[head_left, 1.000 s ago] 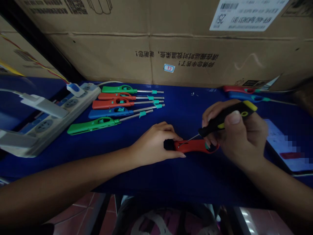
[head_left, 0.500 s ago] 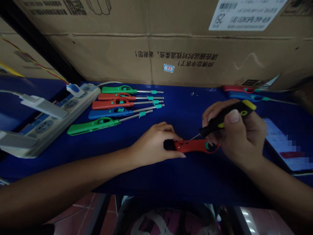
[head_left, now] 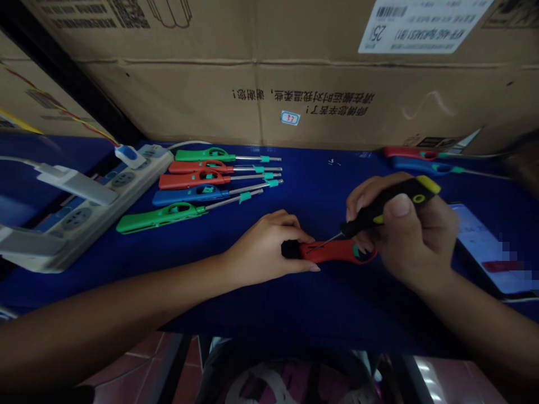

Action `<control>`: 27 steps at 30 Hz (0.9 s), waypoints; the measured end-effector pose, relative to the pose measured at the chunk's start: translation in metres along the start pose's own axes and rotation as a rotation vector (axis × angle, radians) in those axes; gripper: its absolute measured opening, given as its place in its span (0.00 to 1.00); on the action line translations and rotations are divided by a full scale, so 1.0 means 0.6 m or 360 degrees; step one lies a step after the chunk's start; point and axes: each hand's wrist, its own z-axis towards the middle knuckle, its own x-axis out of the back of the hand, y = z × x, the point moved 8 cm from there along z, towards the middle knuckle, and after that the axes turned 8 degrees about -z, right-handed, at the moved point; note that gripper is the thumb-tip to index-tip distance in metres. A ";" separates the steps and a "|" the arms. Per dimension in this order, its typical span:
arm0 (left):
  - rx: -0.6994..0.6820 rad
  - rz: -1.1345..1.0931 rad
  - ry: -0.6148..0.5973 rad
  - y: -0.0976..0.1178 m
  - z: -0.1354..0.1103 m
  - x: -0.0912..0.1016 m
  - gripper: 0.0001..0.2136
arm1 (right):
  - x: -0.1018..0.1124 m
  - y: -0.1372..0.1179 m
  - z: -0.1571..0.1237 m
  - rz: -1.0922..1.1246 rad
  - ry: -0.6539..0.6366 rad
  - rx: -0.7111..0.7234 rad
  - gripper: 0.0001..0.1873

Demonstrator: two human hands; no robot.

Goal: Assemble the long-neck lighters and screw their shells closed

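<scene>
A red long-nosed lighter (head_left: 332, 251) lies on the blue table (head_left: 311, 179) in the middle. My left hand (head_left: 269, 247) is closed round its left end and pins it down. My right hand (head_left: 404, 235) grips a black screwdriver with a yellow cap (head_left: 389, 205). The thin metal tip of the screwdriver touches the lighter's body near my left fingers. The lighter's right end is hidden under my right hand.
Several green, red and blue lighters (head_left: 202, 185) lie in a row at the left. A white power strip (head_left: 84, 202) sits at the far left. Two more lighters (head_left: 421, 160) lie at the back right beside a lit phone (head_left: 488, 247). Cardboard boxes (head_left: 269, 73) wall off the back.
</scene>
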 end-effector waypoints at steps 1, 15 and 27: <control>0.0003 0.0001 -0.0002 0.000 0.000 0.000 0.18 | -0.001 0.000 0.000 0.0004 -0.0009 -0.0002 0.10; -0.0013 0.0005 0.0009 0.003 0.000 0.000 0.18 | -0.003 -0.003 -0.001 -0.0122 -0.0048 0.0031 0.09; -0.0021 0.0018 0.0019 0.001 0.001 0.000 0.19 | -0.007 -0.018 0.002 -0.0129 -0.0410 0.0043 0.27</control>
